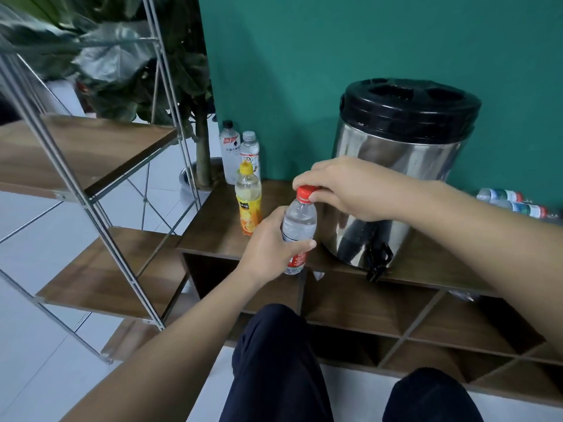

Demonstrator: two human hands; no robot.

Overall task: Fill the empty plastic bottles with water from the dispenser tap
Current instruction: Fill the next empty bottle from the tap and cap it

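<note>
My left hand (271, 245) grips a clear plastic bottle (300, 222) with a red label around its middle, holding it upright over the front edge of the low wooden cabinet (213, 226). My right hand (344, 187) pinches the bottle's red cap (306, 193) from above. The bottle looks full of water. Just to the right stands the steel water dispenser (405, 166) with a black lid; its black tap (379, 260) hangs over the cabinet edge.
An orange-labelled bottle with a yellow cap (248, 202) stands left of the held bottle, with two white-labelled bottles (240, 150) behind it. More bottles (515, 202) lie at the far right. A metal shelf rack (100, 190) and a potted plant (201, 141) stand at the left.
</note>
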